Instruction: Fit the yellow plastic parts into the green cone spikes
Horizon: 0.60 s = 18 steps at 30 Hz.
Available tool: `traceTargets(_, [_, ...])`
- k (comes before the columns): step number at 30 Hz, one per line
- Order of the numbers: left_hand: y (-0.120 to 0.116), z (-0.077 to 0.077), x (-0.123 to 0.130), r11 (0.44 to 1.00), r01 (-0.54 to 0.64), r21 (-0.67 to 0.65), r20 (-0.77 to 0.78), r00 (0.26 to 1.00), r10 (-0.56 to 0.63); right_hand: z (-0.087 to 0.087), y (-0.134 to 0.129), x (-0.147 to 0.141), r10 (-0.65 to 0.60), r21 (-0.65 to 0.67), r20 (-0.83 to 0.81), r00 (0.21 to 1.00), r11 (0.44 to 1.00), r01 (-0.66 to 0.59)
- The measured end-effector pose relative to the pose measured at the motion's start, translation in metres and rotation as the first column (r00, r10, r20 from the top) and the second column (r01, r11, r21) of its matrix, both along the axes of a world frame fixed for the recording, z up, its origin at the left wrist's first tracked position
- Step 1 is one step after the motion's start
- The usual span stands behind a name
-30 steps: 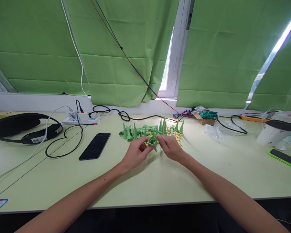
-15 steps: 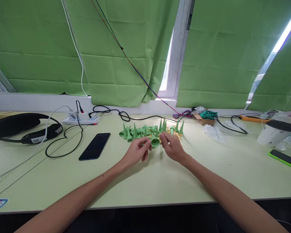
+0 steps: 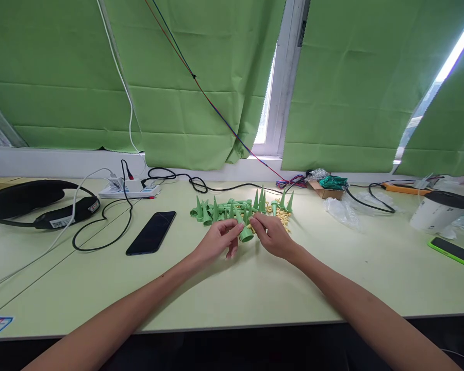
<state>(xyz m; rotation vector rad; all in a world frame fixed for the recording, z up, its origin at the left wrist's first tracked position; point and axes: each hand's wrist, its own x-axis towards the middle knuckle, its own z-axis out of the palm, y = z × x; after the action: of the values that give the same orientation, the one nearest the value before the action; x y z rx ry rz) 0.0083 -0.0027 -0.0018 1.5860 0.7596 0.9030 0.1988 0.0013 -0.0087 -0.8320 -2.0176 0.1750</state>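
Observation:
My left hand [image 3: 221,238] is closed around a green plastic cone-shaped spike [image 3: 245,234], its wide round end tipped down toward me. Close on the other side, my right hand [image 3: 272,236] has thumb and forefinger pinched together by the spike's side; whatever lies between those fingertips is too small to name. Just beyond both hands lies a pile of similar green spikes [image 3: 215,208], several upright and others on their sides. Small yellow pieces [image 3: 283,215] are scattered at the pile's right, partly hidden behind my right hand.
To the left are a black phone [image 3: 151,233], a black headset [image 3: 42,203] and a power strip [image 3: 133,189] with cables. On the right stand a small cardboard box [image 3: 327,192], crumpled plastic bags [image 3: 342,212], a lidded paper cup [image 3: 435,214] and a green-cased phone [image 3: 454,253].
The spike in my left hand has turned from showing its open round end to showing its side, wide end lower. My right fingertips have shifted slightly left and down, closer to it.

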Motion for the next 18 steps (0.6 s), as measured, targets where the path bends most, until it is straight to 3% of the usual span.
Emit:
traceTargets(13, [-0.0052, -0.0015, -0.0003, 0.953, -0.082, 0.292, -0.201, 0.969, 0.145, -0.0008, 0.0021, -0.0002, 0.007, -0.055, 0.045, 0.999, 0.998, -0.004])
traceTargets(15, [-0.0062, -0.0019, 0.0003, 0.909, -0.116, 0.401, -0.218, 0.951, 0.218, -0.0009, 0.0024, 0.0001, -0.001, -0.06, 0.056, 0.998, 0.998, 0.005])
traceTargets(18, [-0.0064, -0.003, 0.0003, 0.782, -0.131, 0.609, -0.225, 0.917, 0.329, -0.0014, 0.0031, 0.0008, -0.009, -0.068, 0.074, 0.997, 0.998, 0.014])
